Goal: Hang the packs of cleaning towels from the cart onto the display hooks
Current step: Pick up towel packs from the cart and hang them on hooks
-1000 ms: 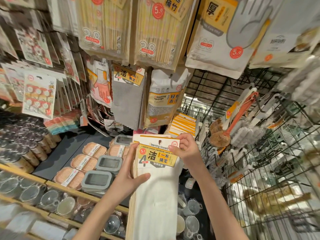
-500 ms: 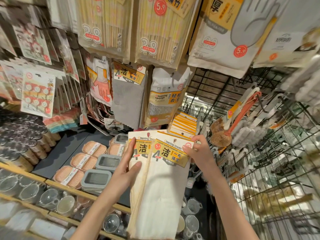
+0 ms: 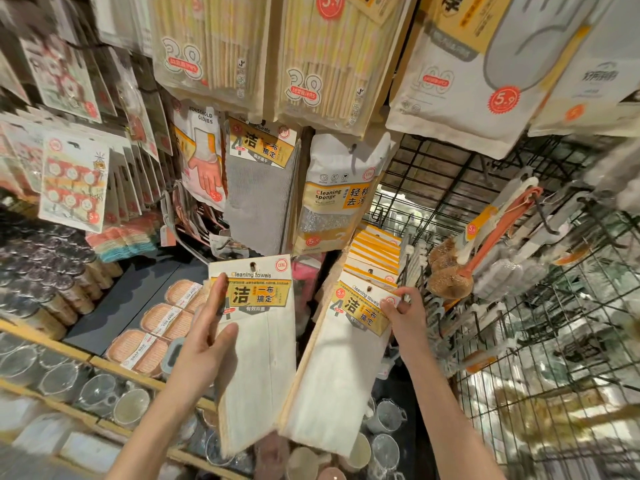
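A wire grid rack [image 3: 540, 341] fills the right side, with brushes [image 3: 450, 271] hanging on it. Two white packs of cleaning towels are held upright before the display, long axes running top to bottom, yellow header cards up. The left pack [image 3: 256, 358] stands nearly vertical; the left hand [image 3: 204, 341] grips its left edge, thumb across the front. The right pack [image 3: 341, 362] leans, header tilted to the right toward a row of hung packs [image 3: 375, 252]; the right hand [image 3: 403, 315] pinches its header's right corner.
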`<state>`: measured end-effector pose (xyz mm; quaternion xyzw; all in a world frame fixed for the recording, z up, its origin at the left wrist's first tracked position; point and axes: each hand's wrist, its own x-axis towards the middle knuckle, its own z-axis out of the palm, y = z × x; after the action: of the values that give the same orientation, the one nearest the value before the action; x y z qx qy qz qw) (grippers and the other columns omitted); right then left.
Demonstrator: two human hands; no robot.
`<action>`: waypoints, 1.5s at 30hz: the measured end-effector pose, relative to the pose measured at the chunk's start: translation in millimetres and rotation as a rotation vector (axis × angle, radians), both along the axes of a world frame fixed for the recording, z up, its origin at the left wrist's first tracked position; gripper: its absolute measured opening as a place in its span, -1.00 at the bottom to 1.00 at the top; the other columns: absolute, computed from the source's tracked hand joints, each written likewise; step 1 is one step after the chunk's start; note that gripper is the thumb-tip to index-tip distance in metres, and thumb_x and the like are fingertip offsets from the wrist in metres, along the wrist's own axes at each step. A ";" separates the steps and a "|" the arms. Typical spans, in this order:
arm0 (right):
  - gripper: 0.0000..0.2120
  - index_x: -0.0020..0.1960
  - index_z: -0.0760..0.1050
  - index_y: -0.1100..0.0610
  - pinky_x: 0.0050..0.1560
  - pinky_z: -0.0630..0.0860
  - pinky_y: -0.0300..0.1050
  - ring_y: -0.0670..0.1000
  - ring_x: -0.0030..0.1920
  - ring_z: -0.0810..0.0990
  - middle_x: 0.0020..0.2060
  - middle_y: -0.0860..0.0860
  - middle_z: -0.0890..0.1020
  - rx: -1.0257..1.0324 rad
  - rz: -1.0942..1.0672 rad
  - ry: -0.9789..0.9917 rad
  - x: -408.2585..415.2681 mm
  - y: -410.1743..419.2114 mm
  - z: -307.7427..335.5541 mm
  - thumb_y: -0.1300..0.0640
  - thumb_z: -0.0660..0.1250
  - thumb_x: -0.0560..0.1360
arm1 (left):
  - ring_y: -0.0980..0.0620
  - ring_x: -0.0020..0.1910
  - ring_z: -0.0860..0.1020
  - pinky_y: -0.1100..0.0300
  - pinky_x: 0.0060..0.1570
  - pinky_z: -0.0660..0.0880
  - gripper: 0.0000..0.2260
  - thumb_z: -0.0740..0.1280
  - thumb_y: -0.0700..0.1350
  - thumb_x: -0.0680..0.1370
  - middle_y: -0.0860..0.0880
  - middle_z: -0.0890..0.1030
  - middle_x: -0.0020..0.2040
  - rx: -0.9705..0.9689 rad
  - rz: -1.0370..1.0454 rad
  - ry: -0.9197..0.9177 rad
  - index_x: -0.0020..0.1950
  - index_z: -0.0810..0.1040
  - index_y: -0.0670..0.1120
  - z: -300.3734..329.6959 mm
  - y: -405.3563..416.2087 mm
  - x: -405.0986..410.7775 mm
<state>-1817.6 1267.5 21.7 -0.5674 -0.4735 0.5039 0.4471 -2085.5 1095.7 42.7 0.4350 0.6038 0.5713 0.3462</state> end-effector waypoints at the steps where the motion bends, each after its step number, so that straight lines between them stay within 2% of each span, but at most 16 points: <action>1: -0.68 -0.12 0.38 0.00 -0.20 0.59 -0.08 0.18 0.05 0.61 0.07 0.24 0.59 -0.002 -0.008 -0.002 -0.7 3.9 -4.9 0.41 0.32 0.47 | 0.55 0.34 0.19 0.65 0.21 0.15 -0.38 0.19 -0.36 0.60 0.38 0.20 0.42 -0.008 0.016 0.007 0.44 0.13 0.25 -1.3 -1.7 -2.5; 4: -0.69 -0.12 0.38 0.01 -0.35 0.53 -0.28 0.14 -0.01 0.60 0.02 0.17 0.58 0.032 -0.036 -0.056 -1.4 17.4 -14.8 0.42 0.31 0.47 | 0.57 0.31 0.21 0.66 0.19 0.16 -0.37 0.20 -0.34 0.60 0.49 0.22 0.37 -0.033 0.059 0.009 0.42 0.15 0.32 -4.2 -5.6 -8.6; 7: -0.72 -0.09 0.38 0.02 -0.30 0.53 -0.20 0.08 -0.04 0.60 -0.02 0.09 0.58 0.024 -0.066 -0.121 1.1 28.1 -23.2 0.39 0.32 0.48 | 0.56 0.32 0.21 0.55 0.28 0.16 -0.37 0.20 -0.34 0.60 0.60 0.23 0.31 -0.047 0.067 -0.004 0.41 0.15 0.34 -6.8 -6.8 -12.0; 10: -0.75 -0.05 0.38 0.10 -0.36 0.52 -0.29 -0.01 -0.13 0.59 -0.08 0.03 0.57 0.045 -0.073 -0.126 0.7 33.9 -30.9 0.42 0.30 0.47 | 0.57 0.31 0.21 0.37 0.35 0.12 -0.35 0.21 -0.33 0.59 0.58 0.22 0.32 -0.070 0.087 -0.011 0.41 0.14 0.35 -8.1 -7.5 -11.8; 13: -0.76 0.00 0.37 0.14 -0.24 0.47 -0.13 0.07 -0.12 0.55 -0.12 0.06 0.55 0.091 -0.089 -0.195 -3.1 37.9 -36.7 0.41 0.30 0.47 | 0.58 0.31 0.20 0.59 0.25 0.14 -0.34 0.22 -0.35 0.59 0.46 0.21 0.39 -0.070 0.094 0.012 0.42 0.14 0.33 -8.4 -7.1 -8.1; 14: -0.77 0.00 0.37 0.14 -0.20 0.46 -0.13 0.09 -0.11 0.54 -0.12 0.08 0.55 0.102 -0.099 -0.207 -4.7 38.5 -37.4 0.40 0.31 0.47 | 0.59 0.31 0.20 0.65 0.20 0.14 -0.34 0.21 -0.37 0.59 0.43 0.20 0.40 -0.072 0.093 0.013 0.42 0.15 0.32 -8.5 -6.5 -7.0; 17: -0.78 -0.01 0.43 0.15 -0.28 0.34 -0.45 0.03 -0.11 0.48 -0.09 0.07 0.52 0.157 -0.162 -0.293 -10.1 42.1 -36.8 0.37 0.37 0.44 | 0.59 0.31 0.20 0.69 0.17 0.13 -0.35 0.21 -0.37 0.58 0.40 0.20 0.41 -0.077 0.078 0.018 0.42 0.15 0.30 -9.8 -4.4 -4.3; 19: -0.78 0.01 0.47 0.17 -0.25 0.29 -0.40 -0.01 -0.10 0.45 -0.01 0.08 0.50 0.171 -0.199 -0.369 -13.3 44.7 -36.3 0.34 0.40 0.42 | 0.58 0.32 0.19 0.69 0.17 0.13 -0.34 0.22 -0.36 0.59 0.45 0.21 0.39 -0.083 0.070 0.029 0.43 0.14 0.31 -11.2 -3.7 -2.9; 21: -0.78 0.03 0.47 0.16 -0.12 0.32 -0.24 -0.02 -0.11 0.45 0.06 0.09 0.47 0.153 -0.214 -0.395 -16.1 45.9 -36.5 0.31 0.40 0.43 | 0.57 0.32 0.20 0.69 0.18 0.13 -0.34 0.22 -0.35 0.59 0.55 0.22 0.34 -0.092 0.063 0.037 0.43 0.14 0.32 -13.0 -2.7 -1.5; 23: -0.78 0.06 0.46 0.14 -0.13 0.33 -0.16 -0.02 -0.13 0.45 0.09 0.09 0.48 0.139 -0.232 -0.433 -18.3 46.6 -36.3 0.28 0.40 0.45 | 0.56 0.33 0.20 0.68 0.18 0.13 -0.34 0.22 -0.35 0.59 0.60 0.23 0.31 -0.100 0.051 0.028 0.43 0.14 0.33 -14.0 -1.7 0.2; 29: -0.72 0.12 0.42 0.09 -0.21 0.34 -0.14 0.00 -0.13 0.48 0.01 0.04 0.54 0.102 -0.260 -0.540 -19.4 52.4 -32.4 0.20 0.40 0.45 | 0.57 0.33 0.17 0.69 0.17 0.13 -0.35 0.22 -0.34 0.59 0.43 0.19 0.41 -0.124 0.015 0.010 0.44 0.13 0.31 -15.2 3.9 10.5; 38: -0.71 0.12 0.39 0.10 -0.27 0.27 -0.16 0.04 -0.13 0.48 -0.04 0.02 0.52 0.079 -0.296 -0.641 -24.3 64.0 -25.9 0.19 0.40 0.46 | 0.61 0.29 0.18 0.70 0.17 0.12 -0.35 0.22 -0.38 0.58 0.36 0.20 0.41 -0.125 -0.016 0.021 0.47 0.13 0.21 -12.9 12.9 22.0; 43: -0.70 0.11 0.37 0.09 -0.18 0.41 -0.07 0.11 -0.07 0.52 0.03 0.09 0.51 0.040 -0.306 -0.678 -27.6 70.7 -23.7 0.17 0.40 0.45 | 0.53 0.37 0.16 0.60 0.29 0.11 -0.36 0.21 -0.36 0.59 0.41 0.21 0.41 -0.114 -0.057 0.009 0.43 0.13 0.27 -9.9 15.6 25.9; 45: -0.70 0.11 0.37 0.09 -0.18 0.39 -0.08 0.08 -0.10 0.50 0.03 0.09 0.51 0.039 -0.302 -0.665 -26.4 71.1 -23.2 0.17 0.40 0.45 | 0.51 0.39 0.15 0.61 0.28 0.10 -0.37 0.22 -0.34 0.60 0.41 0.20 0.42 -0.108 -0.075 0.025 0.45 0.12 0.27 -9.0 16.8 27.5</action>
<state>-1843.9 1338.6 -1.5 -0.7549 -0.5136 0.2111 0.3488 -2058.0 1112.5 33.7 0.4450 0.6215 0.5189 0.3827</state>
